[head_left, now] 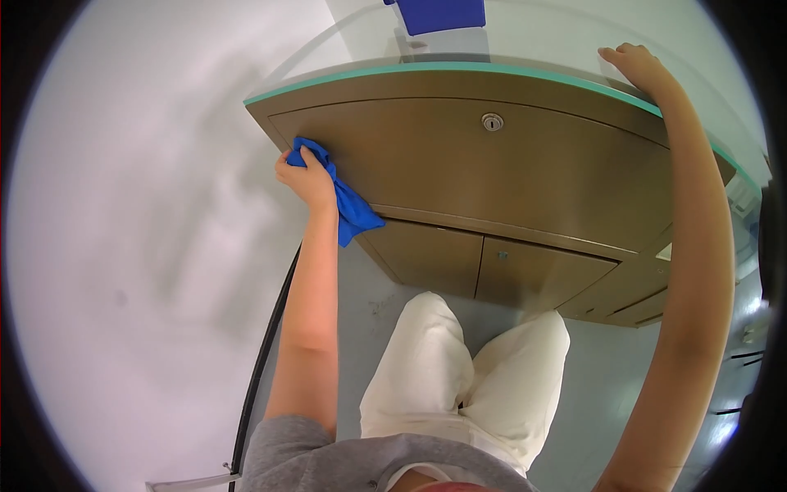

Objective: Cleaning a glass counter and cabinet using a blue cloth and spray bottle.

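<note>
My left hand [307, 180] is closed on a blue cloth [352, 211], pressing it against the left edge of a brown metal cabinet [426, 164]. Part of the cloth hangs down past the wrist toward the lower doors. My right hand [637, 68] rests on the glass top [525, 70] near its right end, holding nothing that I can see; its fingers are partly turned away. A round keyhole lock [492, 122] sits in the cabinet's upper front panel.
Below the panel are two small doors [525, 266]. A blue container [443, 15] stands on the far side of the glass top. The white wall [156, 205] runs close along the left, with a black strip [266, 344] at its foot. My knees are bent before the cabinet.
</note>
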Demonstrator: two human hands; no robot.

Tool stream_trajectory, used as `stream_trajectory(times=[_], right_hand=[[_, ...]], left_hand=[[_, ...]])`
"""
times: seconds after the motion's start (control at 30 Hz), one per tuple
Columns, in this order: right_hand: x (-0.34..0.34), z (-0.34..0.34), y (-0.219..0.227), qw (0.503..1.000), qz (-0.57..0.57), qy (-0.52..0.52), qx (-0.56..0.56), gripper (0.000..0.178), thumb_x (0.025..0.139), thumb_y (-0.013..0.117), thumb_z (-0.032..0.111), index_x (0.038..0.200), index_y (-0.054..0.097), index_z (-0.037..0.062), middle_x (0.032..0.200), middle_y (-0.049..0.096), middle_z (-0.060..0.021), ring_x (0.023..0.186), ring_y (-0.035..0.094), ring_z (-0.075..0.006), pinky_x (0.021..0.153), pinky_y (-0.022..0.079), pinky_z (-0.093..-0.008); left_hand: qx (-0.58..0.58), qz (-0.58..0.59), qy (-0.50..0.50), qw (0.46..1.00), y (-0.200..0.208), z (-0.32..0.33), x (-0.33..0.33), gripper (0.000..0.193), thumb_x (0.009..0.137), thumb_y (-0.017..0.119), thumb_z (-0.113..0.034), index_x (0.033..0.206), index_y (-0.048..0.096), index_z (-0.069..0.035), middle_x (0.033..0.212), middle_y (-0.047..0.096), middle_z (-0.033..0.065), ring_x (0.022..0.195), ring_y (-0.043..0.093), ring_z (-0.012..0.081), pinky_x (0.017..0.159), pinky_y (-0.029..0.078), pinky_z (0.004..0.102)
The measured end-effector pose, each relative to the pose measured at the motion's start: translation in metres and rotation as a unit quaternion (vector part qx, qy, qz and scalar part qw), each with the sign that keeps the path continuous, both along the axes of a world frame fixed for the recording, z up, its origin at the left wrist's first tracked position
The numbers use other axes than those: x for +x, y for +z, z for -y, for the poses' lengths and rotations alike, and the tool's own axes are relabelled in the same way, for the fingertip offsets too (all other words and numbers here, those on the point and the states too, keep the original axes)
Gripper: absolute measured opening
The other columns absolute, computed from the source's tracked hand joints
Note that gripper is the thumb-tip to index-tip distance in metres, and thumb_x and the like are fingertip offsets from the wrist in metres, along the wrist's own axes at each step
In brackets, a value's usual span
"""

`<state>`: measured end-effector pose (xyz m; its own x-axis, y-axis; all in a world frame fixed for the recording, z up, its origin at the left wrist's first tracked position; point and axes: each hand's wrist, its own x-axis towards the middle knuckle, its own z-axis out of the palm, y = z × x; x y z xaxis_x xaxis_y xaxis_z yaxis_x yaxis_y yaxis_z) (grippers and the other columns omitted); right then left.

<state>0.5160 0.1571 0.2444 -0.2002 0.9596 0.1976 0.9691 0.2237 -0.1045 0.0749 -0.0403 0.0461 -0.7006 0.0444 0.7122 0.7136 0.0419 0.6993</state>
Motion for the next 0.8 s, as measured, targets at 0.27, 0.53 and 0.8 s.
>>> stream_trajectory(times=[0.27,0.53,0.8], right_hand=[[0.004,-0.005,-0.004,0.999,-0.04,-0.009,0.019,0.066,0.087,0.042,0.056,0.125,0.056,0.0042,0.129,0.054,-0.0181,0.119,0.05,-0.036,0.097,0.04,-0.0471],[0.007,-0.009,-0.005,0.999,-0.04,-0.004,0.033,0.067,0.086,0.044,0.056,0.123,0.057,0.0016,0.13,0.053,-0.0185,0.118,0.05,-0.0363,0.096,0.04,-0.0472],[0.004,-0.009,-0.003,0.999,-0.032,-0.019,0.016,0.061,0.087,0.046,0.055,0.119,0.06,0.0049,0.129,0.054,-0.0141,0.117,0.051,-0.0318,0.098,0.039,-0.0441]], left_hand=[[-0.167,-0.036,-0.046,0.984,-0.022,0.015,0.02,0.029,0.091,0.054,-0.017,0.112,0.044,0.0,0.111,0.045,0.025,0.1,0.048,0.0415,0.087,0.042,0.0448],[-0.129,-0.037,-0.054,0.989,-0.011,0.007,-0.007,0.025,0.094,0.052,-0.017,0.11,0.047,0.002,0.11,0.049,0.0223,0.104,0.049,0.0361,0.09,0.039,0.0415],[-0.12,0.19,-0.254,0.941,-0.03,0.023,-0.02,0.031,0.094,0.058,-0.029,0.102,0.052,0.0,0.085,0.06,0.0094,0.075,0.057,0.0179,0.069,0.047,0.0314]])
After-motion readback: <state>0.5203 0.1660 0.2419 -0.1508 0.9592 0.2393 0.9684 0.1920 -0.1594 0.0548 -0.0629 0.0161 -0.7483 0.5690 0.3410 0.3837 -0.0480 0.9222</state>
